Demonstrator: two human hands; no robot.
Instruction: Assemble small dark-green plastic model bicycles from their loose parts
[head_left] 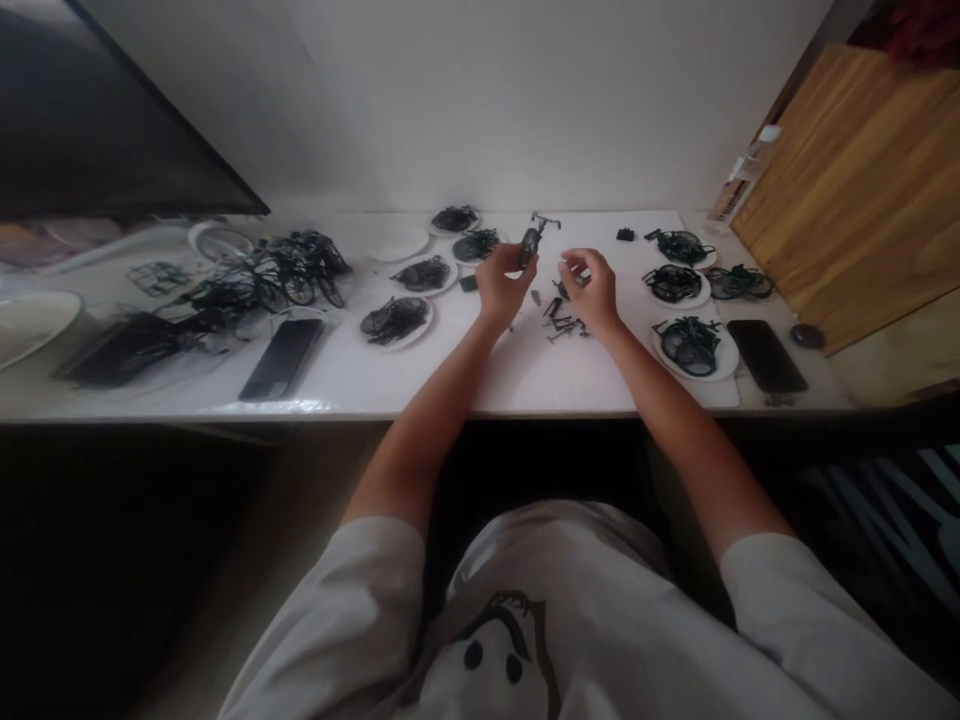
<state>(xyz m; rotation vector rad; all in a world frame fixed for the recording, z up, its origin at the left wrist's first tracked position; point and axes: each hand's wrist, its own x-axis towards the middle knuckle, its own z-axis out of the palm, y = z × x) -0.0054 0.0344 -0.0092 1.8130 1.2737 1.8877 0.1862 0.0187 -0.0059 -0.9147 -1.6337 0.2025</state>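
My left hand (505, 283) is closed on a miniature bicycle's front assembly (531, 240), a small dark wheel with its fork and handlebar. The handlebar sticks up above my fingertips. Just to the right, my right hand (592, 287) hovers with curved fingers, thumb and index apart, and I see nothing held in it. Beneath it lie loose dark bicycle frame parts (564, 322) on the white board (480, 385). A greenish part by the right fingers is partly hidden.
Several white plates (726, 362) with dark bicycle parts stand on both sides. At the left is a heap of miniature bicycles (300, 270). Phones (282, 358) lie at both ends. A plastic bottle (744, 180) leans by a wooden board (862, 190). A small black block (625, 235) sits farther back.
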